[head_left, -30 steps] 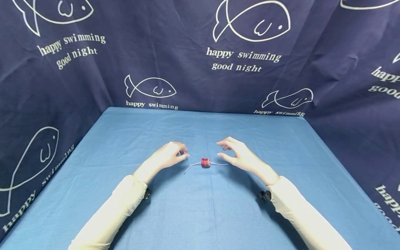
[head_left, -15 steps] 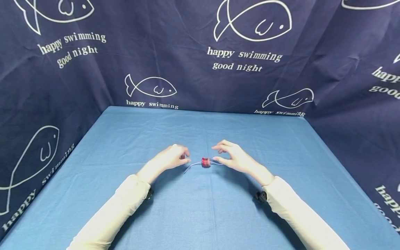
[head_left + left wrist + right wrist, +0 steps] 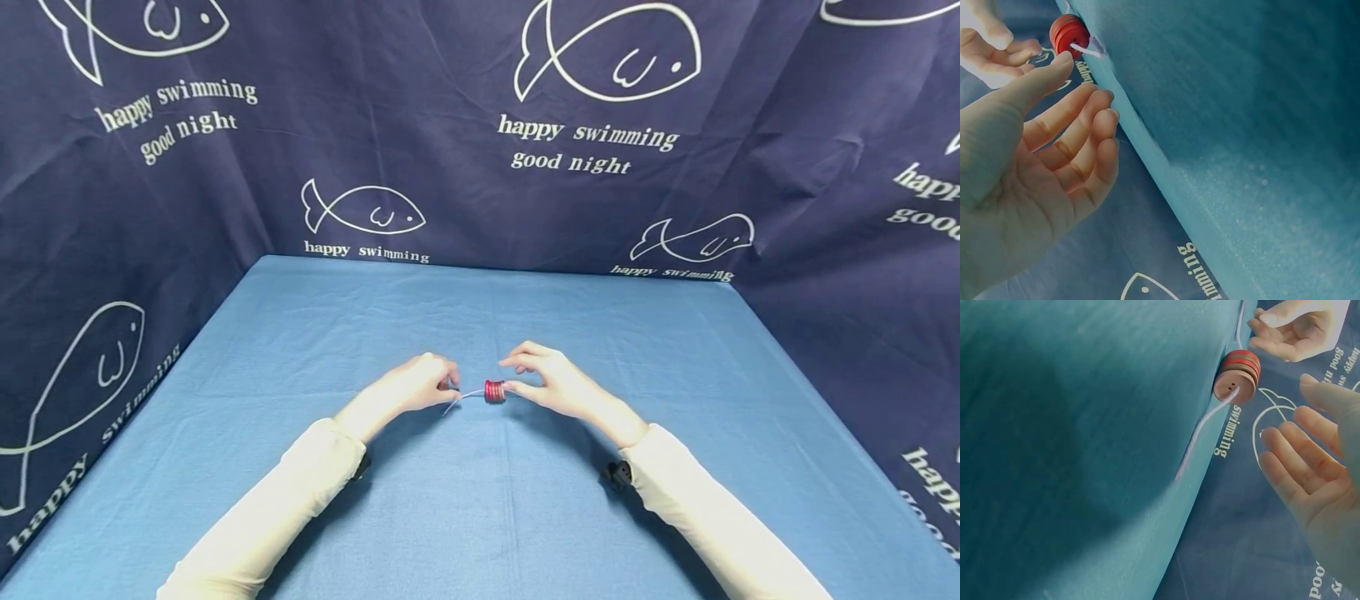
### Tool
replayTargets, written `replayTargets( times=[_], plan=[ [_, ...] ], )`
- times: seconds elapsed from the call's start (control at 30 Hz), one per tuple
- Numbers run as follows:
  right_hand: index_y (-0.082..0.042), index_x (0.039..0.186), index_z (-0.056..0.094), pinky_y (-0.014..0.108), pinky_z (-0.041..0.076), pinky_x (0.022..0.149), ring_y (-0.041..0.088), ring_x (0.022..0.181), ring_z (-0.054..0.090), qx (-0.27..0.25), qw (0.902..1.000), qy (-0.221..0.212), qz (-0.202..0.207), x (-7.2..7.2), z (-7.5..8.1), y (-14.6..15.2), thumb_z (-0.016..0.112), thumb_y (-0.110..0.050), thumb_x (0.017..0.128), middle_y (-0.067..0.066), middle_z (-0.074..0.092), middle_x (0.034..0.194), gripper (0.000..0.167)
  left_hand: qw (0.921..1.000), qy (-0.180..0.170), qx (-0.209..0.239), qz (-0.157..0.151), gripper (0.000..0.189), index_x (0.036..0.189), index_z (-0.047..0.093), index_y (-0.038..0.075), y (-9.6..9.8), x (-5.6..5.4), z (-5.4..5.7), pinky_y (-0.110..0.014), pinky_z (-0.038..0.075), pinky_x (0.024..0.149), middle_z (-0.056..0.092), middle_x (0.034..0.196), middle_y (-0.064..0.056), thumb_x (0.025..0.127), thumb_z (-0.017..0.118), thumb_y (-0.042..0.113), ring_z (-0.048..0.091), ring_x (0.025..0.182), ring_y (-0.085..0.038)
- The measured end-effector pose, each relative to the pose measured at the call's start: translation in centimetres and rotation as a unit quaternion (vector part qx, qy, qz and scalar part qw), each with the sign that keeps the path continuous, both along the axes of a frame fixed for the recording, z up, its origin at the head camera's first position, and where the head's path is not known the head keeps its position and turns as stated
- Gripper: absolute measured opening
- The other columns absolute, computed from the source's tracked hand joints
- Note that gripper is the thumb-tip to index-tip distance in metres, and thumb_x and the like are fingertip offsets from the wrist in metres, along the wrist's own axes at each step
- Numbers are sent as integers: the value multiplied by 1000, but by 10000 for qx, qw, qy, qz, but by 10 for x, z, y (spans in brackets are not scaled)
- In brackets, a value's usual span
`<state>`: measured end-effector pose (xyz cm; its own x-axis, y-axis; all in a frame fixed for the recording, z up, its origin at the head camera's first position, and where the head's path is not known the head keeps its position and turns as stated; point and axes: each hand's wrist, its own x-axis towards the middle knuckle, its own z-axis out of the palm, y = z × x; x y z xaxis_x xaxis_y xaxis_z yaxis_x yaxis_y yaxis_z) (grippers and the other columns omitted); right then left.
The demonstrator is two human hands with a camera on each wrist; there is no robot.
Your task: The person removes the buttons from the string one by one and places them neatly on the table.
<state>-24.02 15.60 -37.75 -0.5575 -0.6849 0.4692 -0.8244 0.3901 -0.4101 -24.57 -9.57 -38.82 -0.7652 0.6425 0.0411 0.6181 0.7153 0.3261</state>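
A stack of round buttons point(image 3: 494, 392), red, brownish and pink, lies on its side on the blue cloth, strung on a pale cord point(image 3: 1192, 440). Small holes show in the pink end button in the right wrist view. Left of the stack, my left hand point(image 3: 420, 383) hovers over the cord's left end, thumb and loosely bent fingers apart and nothing between them. On the other side my right hand point(image 3: 553, 382) has its thumb tip right beside the buttons, its fingers relaxed and spread from the thumb. In the head view it hides the cord's right end.
A light blue cloth point(image 3: 480, 500) covers the table. Dark blue curtains point(image 3: 465, 100) with white fish prints and lettering hang behind it and at both sides. Black wrist cameras point(image 3: 618, 473) sit below the cream sleeves.
Both hands have moved inward toward the buttons, the right hand further, and the left hand has lowered toward the cord. The buttons have stayed in place.
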Motion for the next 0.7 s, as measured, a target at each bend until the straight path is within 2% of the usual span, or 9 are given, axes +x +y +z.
replayTargets(
  times=[0.1, 0.37, 0.7],
  plan=[
    [-1, 107, 67, 38, 53, 72, 26, 82, 64, 84, 10000, -7, -47, 0, -1, -2, 73, -10, 80, 12, 63, 99, 29, 10000, -53, -22, -49, 18, 96, 68, 7, 1, 0, 0, -22, 45, 60, 62, 74, 0, 87, 68, 23, 52, 62, -6],
    [1, 108, 66, 38, 52, 69, 25, 82, 65, 319, 9992, -195, -128, -1, -4, -7, 73, -10, 81, 12, 62, 102, 31, 9997, -129, -179, 72, 19, 96, 68, 9, 4, 1, 0, -23, 45, 60, 62, 74, 1, 88, 66, 25, 52, 62, -6],
    [4, 110, 64, 30, 52, 70, 22, 78, 63, 779, 9962, -226, -305, 1, -3, -13, 72, -11, 82, 15, 61, 104, 33, 9997, -77, -245, 20, 18, 92, 67, 11, 7, 1, -3, -23, 45, 60, 58, 73, 3, 86, 68, 28, 51, 63, -6]
  ],
)
